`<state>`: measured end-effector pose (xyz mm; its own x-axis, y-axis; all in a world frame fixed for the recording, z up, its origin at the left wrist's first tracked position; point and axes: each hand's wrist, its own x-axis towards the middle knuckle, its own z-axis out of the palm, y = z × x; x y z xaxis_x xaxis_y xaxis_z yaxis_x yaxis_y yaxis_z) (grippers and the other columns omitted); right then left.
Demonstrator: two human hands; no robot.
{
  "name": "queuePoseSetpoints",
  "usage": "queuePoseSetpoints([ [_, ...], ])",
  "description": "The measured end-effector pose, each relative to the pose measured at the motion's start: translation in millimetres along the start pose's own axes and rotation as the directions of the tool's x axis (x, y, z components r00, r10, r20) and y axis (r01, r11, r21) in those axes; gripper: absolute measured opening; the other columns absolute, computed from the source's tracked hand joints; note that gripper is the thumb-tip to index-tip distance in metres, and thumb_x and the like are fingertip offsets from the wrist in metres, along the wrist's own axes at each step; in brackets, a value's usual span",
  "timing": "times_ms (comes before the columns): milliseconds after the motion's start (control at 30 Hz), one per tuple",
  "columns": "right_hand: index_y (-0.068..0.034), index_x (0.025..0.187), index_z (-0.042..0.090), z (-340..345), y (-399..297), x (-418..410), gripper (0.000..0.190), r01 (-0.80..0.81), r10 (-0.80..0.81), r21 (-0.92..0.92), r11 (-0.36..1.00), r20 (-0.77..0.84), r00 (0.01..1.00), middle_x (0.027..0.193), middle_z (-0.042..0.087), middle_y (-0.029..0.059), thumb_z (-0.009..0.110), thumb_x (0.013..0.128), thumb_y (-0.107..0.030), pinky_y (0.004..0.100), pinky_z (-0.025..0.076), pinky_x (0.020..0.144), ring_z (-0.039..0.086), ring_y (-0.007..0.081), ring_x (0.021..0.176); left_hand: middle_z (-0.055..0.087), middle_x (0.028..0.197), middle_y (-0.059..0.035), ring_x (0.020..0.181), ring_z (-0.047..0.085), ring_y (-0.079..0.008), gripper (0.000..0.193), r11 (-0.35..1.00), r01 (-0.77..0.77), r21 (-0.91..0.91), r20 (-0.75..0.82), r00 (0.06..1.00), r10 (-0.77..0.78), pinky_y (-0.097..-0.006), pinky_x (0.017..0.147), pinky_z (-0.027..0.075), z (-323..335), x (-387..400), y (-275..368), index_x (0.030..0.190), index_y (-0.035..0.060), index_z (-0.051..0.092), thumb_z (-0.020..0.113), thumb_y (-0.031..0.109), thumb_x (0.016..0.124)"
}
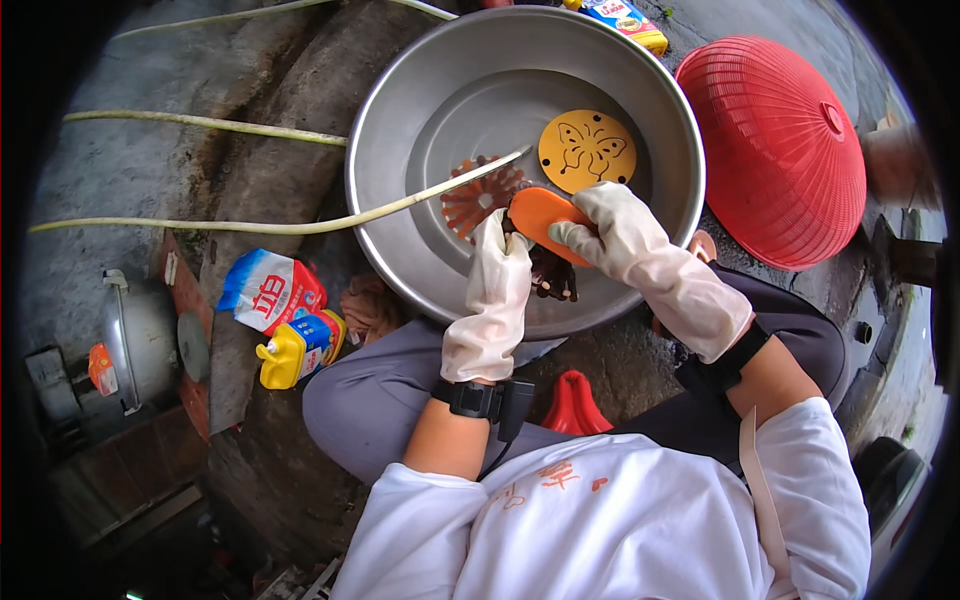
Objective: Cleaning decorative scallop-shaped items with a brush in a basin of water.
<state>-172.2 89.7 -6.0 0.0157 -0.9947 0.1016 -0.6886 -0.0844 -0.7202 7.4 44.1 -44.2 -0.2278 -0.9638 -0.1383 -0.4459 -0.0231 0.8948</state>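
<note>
Both my hands wear whitish rubber gloves over a wide stainless steel basin [397, 262] that holds water. My right hand [626, 232] grips an orange oval scrubbing brush [536, 214], its flat back facing up. Under the brush is a dark brown openwork piece with pale rounded tips [555, 279], pinched by my left hand [496, 274]; the brush and gloves hide much of it. A yellow round mat with a butterfly cutout [587, 151] lies in the basin beyond my right hand. Near it, an orange-brown openwork mat [480, 199] rests underwater, crossed by a pale hose [390, 213].
A red domed plastic cover [780, 150] sits at the right. Left of the basin are a detergent bag [274, 289], a yellow bottle [304, 349] and a brown cloth [371, 307]. Another detergent bottle [626, 22] lies behind the rim. A metal pot [142, 341] is farther left.
</note>
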Motion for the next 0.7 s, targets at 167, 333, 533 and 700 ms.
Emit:
queuePoseSetpoints([
  [167,0.003,0.082,0.065,-8.3,21.9,-3.3,0.030,-0.098,0.099,0.046,0.994,-0.036,0.994,0.067,0.058,0.0190,0.069,0.085,-0.027,0.0444,0.046,0.062,0.057,0.0386,0.065,0.064,0.091,-0.0087,0.081,0.063,-0.0209,0.024,0.963,0.085,-0.255,-0.021,0.995,-0.094,-0.0320,0.075,0.049,-8.4,1.0,1.6,0.117,0.0029,0.054,0.048,0.010,0.094],
  [333,0.004,0.086,0.064,0.5,10.6,-6.1,0.033,-0.016,0.024,0.084,0.996,-0.097,0.995,0.071,0.062,0.0178,0.067,0.088,-0.028,0.0383,0.046,0.059,0.060,0.0303,0.062,0.064,0.089,-0.0075,0.078,0.062,-0.0185,0.020,0.983,0.082,-0.165,-0.069,0.993,-0.095,-0.0323,0.072,0.049,-4.8,3.0,-0.6,0.110,0.0023,0.058,0.049,0.010,0.094],
  [533,0.004,0.079,0.060,-5.4,14.7,-2.5,0.040,-0.393,0.362,0.323,0.861,0.154,0.920,0.073,0.056,0.0198,0.068,0.087,-0.034,0.0441,0.045,0.069,0.057,0.0378,0.076,0.065,0.085,-0.0057,0.073,0.062,-0.0140,0.020,0.996,0.033,-0.079,-0.065,0.997,-0.038,-0.0301,0.068,0.049,-11.2,3.1,9.6,0.107,0.0014,0.060,0.053,0.008,0.090],
  [700,0.005,0.088,0.064,-8.0,9.2,-1.1,0.039,-0.282,0.269,0.080,0.956,0.140,0.953,0.080,0.061,0.0204,0.067,0.088,-0.035,0.0413,0.047,0.069,0.060,0.0340,0.076,0.065,0.085,-0.0044,0.076,0.061,-0.0122,0.019,0.999,-0.024,-0.032,-0.086,0.996,0.022,-0.0280,0.070,0.049,-13.0,-2.2,15.9,0.104,0.0001,0.061,0.055,0.009,0.089],
])
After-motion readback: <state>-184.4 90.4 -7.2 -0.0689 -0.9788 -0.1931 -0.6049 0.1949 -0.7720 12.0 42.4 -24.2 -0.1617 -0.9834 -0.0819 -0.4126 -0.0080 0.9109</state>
